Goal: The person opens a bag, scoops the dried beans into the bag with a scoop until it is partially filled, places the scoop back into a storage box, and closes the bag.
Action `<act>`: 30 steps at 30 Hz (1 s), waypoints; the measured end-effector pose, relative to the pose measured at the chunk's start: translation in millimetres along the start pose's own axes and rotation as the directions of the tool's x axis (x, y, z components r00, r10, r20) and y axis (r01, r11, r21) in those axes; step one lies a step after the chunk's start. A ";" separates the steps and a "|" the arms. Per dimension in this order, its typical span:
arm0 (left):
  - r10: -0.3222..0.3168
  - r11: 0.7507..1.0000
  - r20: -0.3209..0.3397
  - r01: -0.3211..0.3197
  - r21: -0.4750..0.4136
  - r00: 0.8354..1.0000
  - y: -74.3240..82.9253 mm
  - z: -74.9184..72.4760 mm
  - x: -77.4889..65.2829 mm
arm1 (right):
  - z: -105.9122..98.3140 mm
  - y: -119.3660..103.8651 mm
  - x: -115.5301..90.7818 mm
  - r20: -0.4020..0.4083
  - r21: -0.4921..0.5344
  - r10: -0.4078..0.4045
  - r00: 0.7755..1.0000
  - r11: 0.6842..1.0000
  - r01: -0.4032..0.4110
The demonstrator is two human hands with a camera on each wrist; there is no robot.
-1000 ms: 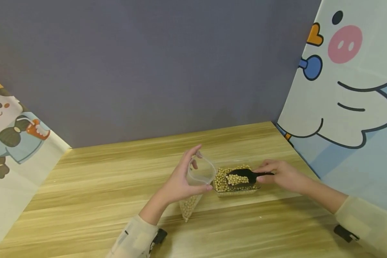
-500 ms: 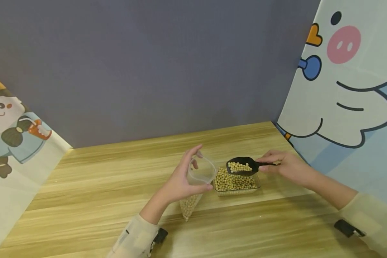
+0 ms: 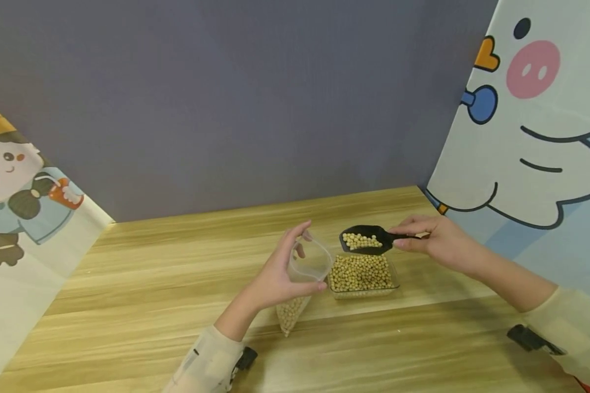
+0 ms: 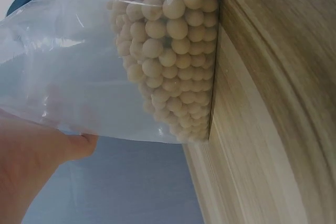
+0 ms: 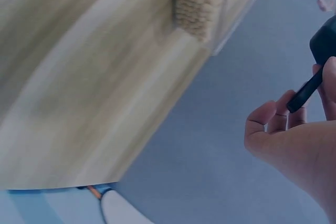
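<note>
My left hand (image 3: 275, 281) holds the mouth of a clear plastic bag (image 3: 292, 312) wide, thumb and fingers around its rim. Soybeans (image 4: 168, 56) fill the lower part of the bag, which stands on the table in the left wrist view. My right hand (image 3: 444, 243) grips the handle of a black scoop (image 3: 385, 239), level and loaded with soybeans. The scoop hangs just above and behind a clear rectangular container (image 3: 395, 279) full of soybeans, right of the bag. In the right wrist view, fingers wrap the scoop's handle (image 5: 307, 90).
The wood-grain table (image 3: 177, 284) spreads around the bag and container. A grey partition (image 3: 265, 109) rises at the back. Side panels with cartoon prints stand at the left (image 3: 44, 196) and right (image 3: 536, 164).
My right hand has raised the scoop out of the soybeans in the container, up and slightly left, with beans in it. My left hand keeps its place on the bag.
</note>
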State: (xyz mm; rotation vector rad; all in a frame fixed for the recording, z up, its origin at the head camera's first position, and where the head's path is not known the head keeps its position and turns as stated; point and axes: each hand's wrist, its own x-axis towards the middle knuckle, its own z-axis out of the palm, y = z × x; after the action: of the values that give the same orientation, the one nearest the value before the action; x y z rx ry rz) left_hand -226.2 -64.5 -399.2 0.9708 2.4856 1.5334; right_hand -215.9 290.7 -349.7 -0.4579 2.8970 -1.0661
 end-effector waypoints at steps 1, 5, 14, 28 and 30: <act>-0.004 1.000 0.003 0.004 0.003 1.000 0.3 0.3 0.3 | -1.2 -3.2 0.0 0.001 -0.005 -0.012 1.000 1.000 0.012; -0.011 1.000 0.005 0.011 0.008 1.000 1.8 1.4 1.0 | -5.8 -18.2 1.8 0.012 -0.063 -0.038 0.999 0.997 0.038; 0.003 1.000 0.013 -0.003 0.015 1.000 1.7 3.9 3.0 | -9.4 -55.2 15.2 0.048 -0.201 -0.179 0.983 0.962 0.185; -0.045 0.999 0.036 0.045 0.000 0.998 3.9 4.7 4.5 | 5.5 -102.5 20.5 0.040 -0.555 -0.459 0.888 0.728 0.401; -0.036 0.999 0.037 0.036 -0.008 0.999 3.6 4.4 5.1 | 7.8 -107.2 19.2 0.044 -0.595 -0.497 0.866 0.684 0.423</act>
State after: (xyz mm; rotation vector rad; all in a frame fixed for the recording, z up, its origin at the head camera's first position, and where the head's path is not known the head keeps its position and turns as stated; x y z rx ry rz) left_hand -226.9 -57.2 -397.1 0.9389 2.4560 1.5005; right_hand -204.9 202.8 -285.8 -1.2445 3.2674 -0.1354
